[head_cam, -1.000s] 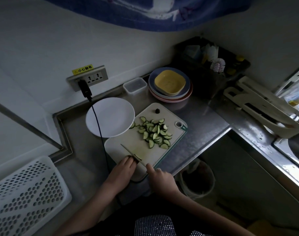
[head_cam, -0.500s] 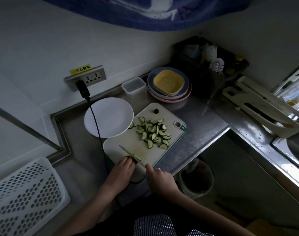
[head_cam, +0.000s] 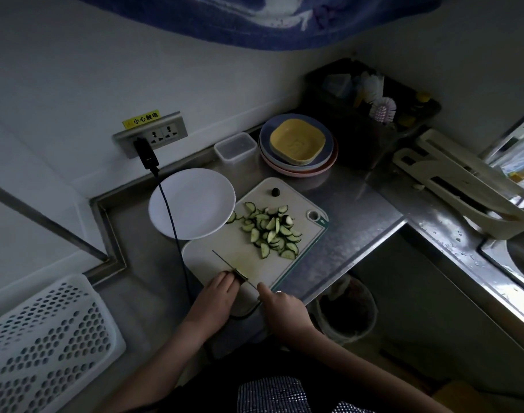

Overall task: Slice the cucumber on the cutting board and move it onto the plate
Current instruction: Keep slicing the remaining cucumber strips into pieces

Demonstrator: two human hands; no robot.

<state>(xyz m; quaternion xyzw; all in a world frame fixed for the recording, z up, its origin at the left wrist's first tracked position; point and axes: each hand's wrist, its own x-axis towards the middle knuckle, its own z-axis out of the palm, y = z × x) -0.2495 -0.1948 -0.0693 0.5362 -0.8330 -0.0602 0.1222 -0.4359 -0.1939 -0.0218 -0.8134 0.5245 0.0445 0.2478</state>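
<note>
Both my forearms reach forward from the bottom of the view, bare, and draw toward each other. My left hand (head_cam: 220, 289) lies knuckles up with its fingertips curled down, pressing on what it steadies. My right hand (head_cam: 280, 305) sits just beside it, fingers wrapped round a handle, forefinger stretched forward along the top, a ring showing on one finger.
</note>
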